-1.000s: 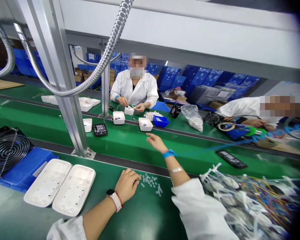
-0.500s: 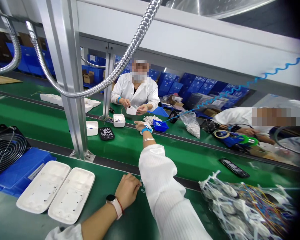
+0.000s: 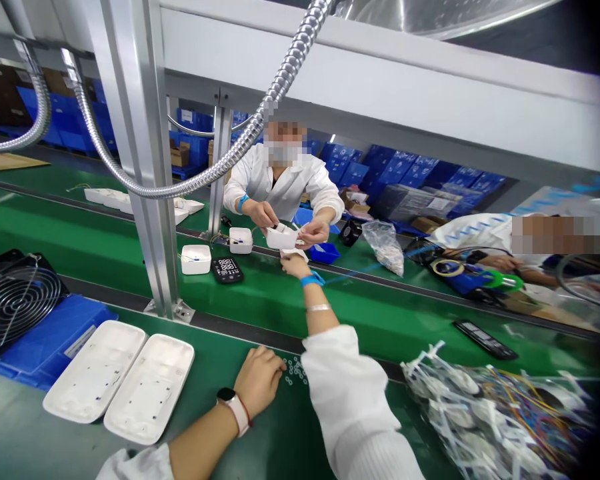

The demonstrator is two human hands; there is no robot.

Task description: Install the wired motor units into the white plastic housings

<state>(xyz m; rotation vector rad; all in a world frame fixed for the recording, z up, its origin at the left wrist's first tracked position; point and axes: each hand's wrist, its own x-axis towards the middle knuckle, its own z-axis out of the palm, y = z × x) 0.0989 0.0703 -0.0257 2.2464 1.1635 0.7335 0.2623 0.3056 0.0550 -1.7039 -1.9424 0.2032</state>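
My left hand (image 3: 259,381) rests on the green bench, its fingers curled and pressed together beside several small pale rings (image 3: 294,370). Whatever may be under those fingertips is hidden. Stretched far across the conveyor, my right hand (image 3: 296,267) is closed on the edge of a small white plastic case (image 3: 294,255), mostly covered by the fingers. Just above it, a co-worker's hands hold a white open box (image 3: 281,238). Two white plastic housings (image 3: 150,387) lie side by side to the left of my left hand.
A metal post (image 3: 153,200) and flexible metal conduit (image 3: 180,190) stand in front. A black display panel (image 3: 227,270) and white boxes (image 3: 196,260) sit on the conveyor (image 3: 260,303). Bundled wired parts (image 3: 485,413) lie right, a blue bin with fan (image 3: 65,340) left.
My right hand has drawn back slightly and to the right, with the white case in its fingers. The co-worker's box has come closer to it. My left hand has hardly moved.
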